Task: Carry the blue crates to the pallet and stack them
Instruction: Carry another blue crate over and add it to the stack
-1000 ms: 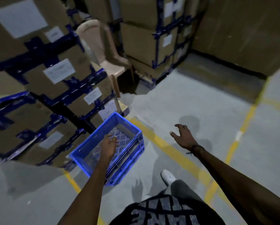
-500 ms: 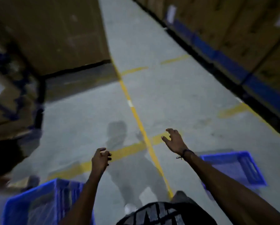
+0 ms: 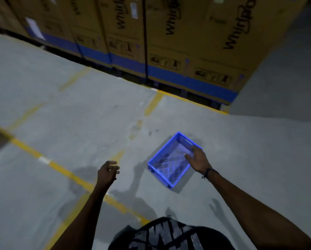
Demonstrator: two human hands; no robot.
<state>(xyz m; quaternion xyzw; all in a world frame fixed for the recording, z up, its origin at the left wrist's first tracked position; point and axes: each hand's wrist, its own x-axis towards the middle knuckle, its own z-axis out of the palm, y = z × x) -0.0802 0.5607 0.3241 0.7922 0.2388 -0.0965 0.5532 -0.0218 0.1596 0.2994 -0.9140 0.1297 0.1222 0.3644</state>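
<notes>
Empty blue plastic crate with lattice base sits on grey concrete floor, right of centre. Right hand spread over it, holding nothing; left hand loosely curled, empty.

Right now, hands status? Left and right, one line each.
Left hand: open, fingers loosely curled, holding nothing, above the floor.
Right hand: open, fingers spread over the blue crate, not gripping it; contact with the rim cannot be told.

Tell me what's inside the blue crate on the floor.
The crate looks empty: only its lattice bottom shows. The right hand reaches over its near right corner and hides that part of the inside.
</notes>
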